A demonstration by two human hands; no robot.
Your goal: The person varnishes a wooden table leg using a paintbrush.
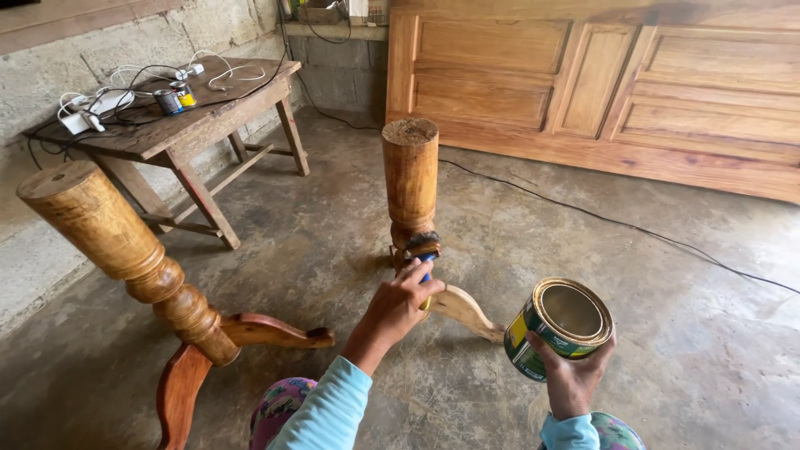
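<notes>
My left hand [398, 308] grips a paintbrush [424, 250] with a blue handle. Its dark bristles touch the narrow lower part of a turned wooden pedestal [410, 179] that stands upright on the floor in front of me. One curved foot [467, 312] of that pedestal reaches toward my right hand. My right hand [573, 379] holds an open round tin can [560, 327] from below, tilted with its mouth toward me, to the right of the pedestal. A second, similar pedestal [125, 246] with reddish curved feet leans at the left, apart from both hands.
A rough wooden table [200, 117] at the back left carries small cans [176, 99], white cables and a power strip. Large carved wooden panels [600, 92] lean on the far wall. A black cable [617, 223] runs across the concrete floor on the right.
</notes>
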